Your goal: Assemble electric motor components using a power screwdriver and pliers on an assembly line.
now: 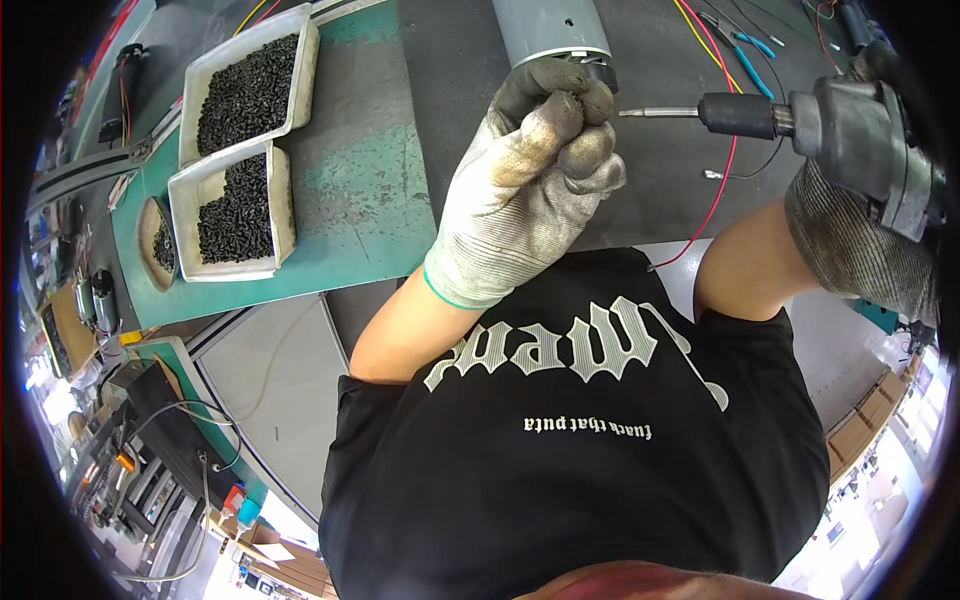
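My left hand [530, 195], in a whitish glove with dirty fingertips, is closed in a pinch just below the open end of a grey cylindrical housing [550, 28]. Whatever lies between those fingertips is too small and hidden to make out. A dark part shows at the housing's end, partly behind the fingers. On the right, my gloved right hand [860, 245] is wrapped round a dark power screwdriver [850, 125]. Its bit [660, 112] points left, the tip a little short of my left fingers.
Two white bins [284, 205] of small black screw-like pieces stand on a worn green mat [365, 190] at left, beside a small round dish [148, 245]. Blue-handled pliers [752, 70] lie at the far right. A red wire [728, 170] hangs over the bench's near edge.
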Tool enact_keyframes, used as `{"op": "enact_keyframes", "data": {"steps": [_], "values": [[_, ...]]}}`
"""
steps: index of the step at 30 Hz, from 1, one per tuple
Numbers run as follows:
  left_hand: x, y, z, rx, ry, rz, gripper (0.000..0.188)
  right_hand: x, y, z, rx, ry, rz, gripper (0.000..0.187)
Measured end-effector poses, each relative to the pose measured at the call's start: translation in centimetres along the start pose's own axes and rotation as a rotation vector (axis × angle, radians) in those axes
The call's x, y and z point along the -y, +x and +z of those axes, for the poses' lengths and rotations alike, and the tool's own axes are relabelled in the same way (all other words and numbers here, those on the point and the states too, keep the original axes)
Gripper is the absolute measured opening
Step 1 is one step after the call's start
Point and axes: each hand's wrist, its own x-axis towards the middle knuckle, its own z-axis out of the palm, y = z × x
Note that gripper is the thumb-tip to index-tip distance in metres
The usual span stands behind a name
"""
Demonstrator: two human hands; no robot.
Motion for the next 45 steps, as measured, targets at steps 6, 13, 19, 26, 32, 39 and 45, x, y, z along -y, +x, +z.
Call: {"op": "enact_keyframes", "data": {"steps": [6, 13, 19, 26, 32, 39, 45], "values": [[0.4, 0.7, -1.7, 0.173, -0.158, -0.029, 0.027, -0.8, -0.5, 0.3, 0.017, -0.058, -0.012, 0.028], [1.0, 0.8, -0.9, -0.002, 0.108, 0.047, 0.029, -0.8, -0.8, -0.3, 0.043, -0.109, -0.024, 0.028], [2.5, 0.4, -0.6, -0.193, 0.356, 0.171, 0.032, -0.3, -2.1, 0.5, 0.08, -0.132, -0.019, 0.028], [3.5, 0.0, -1.1, -0.386, 0.422, 0.114, 0.032, -0.9, -2.6, 0.1, 0.138, -0.177, -0.019, 0.029], [3.5, -1.2, -2.5, -0.277, 0.185, -0.249, 0.038, -1.4, -2.2, -2.3, 0.179, -0.213, -0.022, 0.029], [3.6, -1.5, -2.6, -0.375, 0.273, -0.225, 0.04, -1.3, -2.7, -1.6, 0.211, -0.252, -0.029, 0.029], [4.6, -0.8, -2.5, -0.407, 0.188, -0.159, 0.044, -0.4, -3.9, -0.7, 0.245, -0.263, -0.05, 0.03]]}}
